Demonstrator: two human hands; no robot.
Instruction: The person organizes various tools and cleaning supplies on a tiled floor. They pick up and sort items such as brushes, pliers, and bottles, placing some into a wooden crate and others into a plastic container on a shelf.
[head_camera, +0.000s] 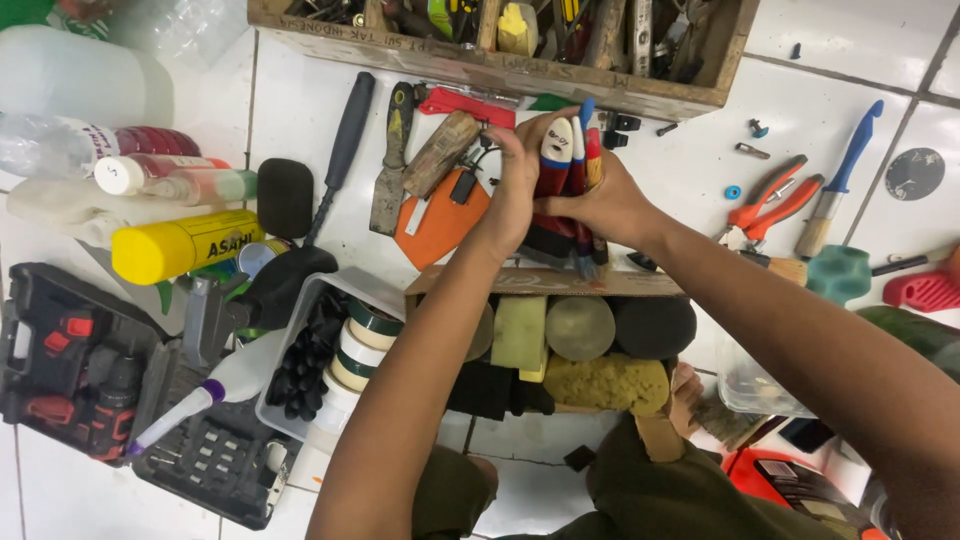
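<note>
My left hand (512, 190) and my right hand (605, 205) are clasped together around a bundle of paintbrushes (568, 160) with red, white and blue handles, held upright above the white tiled floor. The brush bristles point down toward a cardboard box (545, 282) that holds round foam pads and a yellow sponge (605, 383). An orange scraper (440, 222) lies on the floor just left of my left hand.
A wooden crate (500, 60) of tools stands at the top. Bottles and a yellow can (180, 245) lie at left, with an open drill case (80, 365) below. Tape rolls (365, 340) sit in a tray. Orange pliers (770, 205) and a blue-handled brush (845, 175) lie at right.
</note>
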